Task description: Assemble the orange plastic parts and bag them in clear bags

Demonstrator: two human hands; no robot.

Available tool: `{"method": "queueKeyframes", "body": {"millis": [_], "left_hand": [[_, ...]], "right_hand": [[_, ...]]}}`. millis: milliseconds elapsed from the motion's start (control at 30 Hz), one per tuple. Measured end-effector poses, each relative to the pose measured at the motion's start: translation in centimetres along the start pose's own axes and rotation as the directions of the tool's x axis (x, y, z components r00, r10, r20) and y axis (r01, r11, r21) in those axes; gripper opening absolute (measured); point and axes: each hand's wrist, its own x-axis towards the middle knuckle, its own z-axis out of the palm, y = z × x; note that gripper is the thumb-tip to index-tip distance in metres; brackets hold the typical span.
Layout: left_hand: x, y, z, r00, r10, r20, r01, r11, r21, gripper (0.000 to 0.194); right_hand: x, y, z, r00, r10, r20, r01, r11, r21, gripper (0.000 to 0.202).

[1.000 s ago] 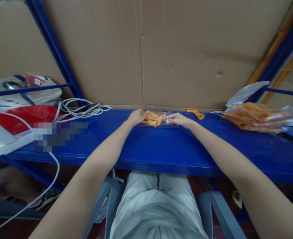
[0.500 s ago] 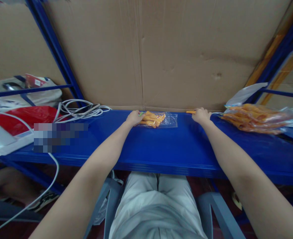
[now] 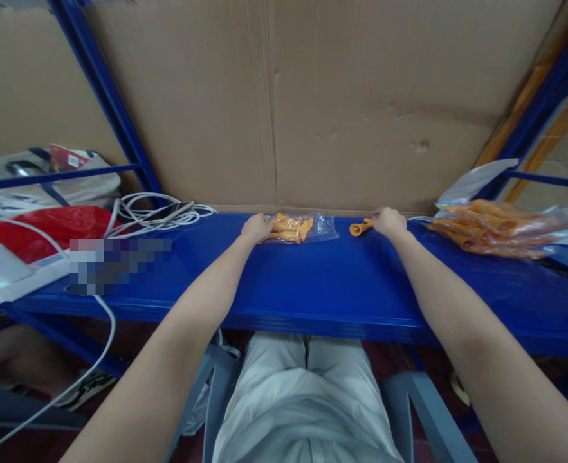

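Observation:
My left hand (image 3: 256,229) is closed on the left end of a small clear plastic bag (image 3: 326,227). Several orange horn-shaped pieces (image 3: 288,227) lie inside the bag, which rests flat on the blue shelf. To the right, the fingers of my right hand (image 3: 390,223) are closed on a loose orange horn-shaped piece (image 3: 358,229). Its flared, hollow end points left and toward me. The gripped end is hidden by the fingers.
At the right lies a large clear bag (image 3: 496,228) full of orange pieces. Coiled white cables (image 3: 163,212), a red plastic bag (image 3: 71,225) and a white power strip (image 3: 27,280) sit at the left. Cardboard (image 3: 341,116) stands behind the blue shelf (image 3: 312,283).
The orange piece in my right hand has turned, so its flared opening now shows. My left hand and the small bag have shifted slightly left.

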Motion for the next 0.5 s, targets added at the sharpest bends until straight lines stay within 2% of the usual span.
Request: {"method": "queueKeyframes", "body": {"millis": [67,133,233,367,500], "left_hand": [[0.0,-0.1,0.0,1.0,0.0,0.0,0.0,1.0,-0.005,0.039],[0.0,-0.1,0.0,1.0,-0.004,0.0,0.004,1.0,-0.007,0.038],[-0.1,-0.1,-0.1,1.0,-0.002,0.003,0.002,1.0,-0.008,0.038],[-0.3,-0.1,-0.2,1.0,0.009,0.006,-0.009,1.0,-0.002,0.039],[-0.3,-0.1,-0.3,1.0,0.009,0.007,-0.009,1.0,0.002,0.037]], "right_hand": [[0.2,0.7,0.8,0.995,-0.093,0.045,0.097,0.989,-0.114,0.046],[0.4,1.2,1.5,0.978,-0.163,0.131,0.183,0.97,-0.158,0.053],[0.6,1.2,1.9,0.961,-0.205,0.188,0.24,0.953,-0.185,0.051],[0.3,0.4,1.4,0.951,-0.26,0.168,0.295,0.925,-0.239,0.039],[0.1,-0.1,1.0,0.932,-0.357,0.057,0.361,0.905,-0.227,0.03]]}}
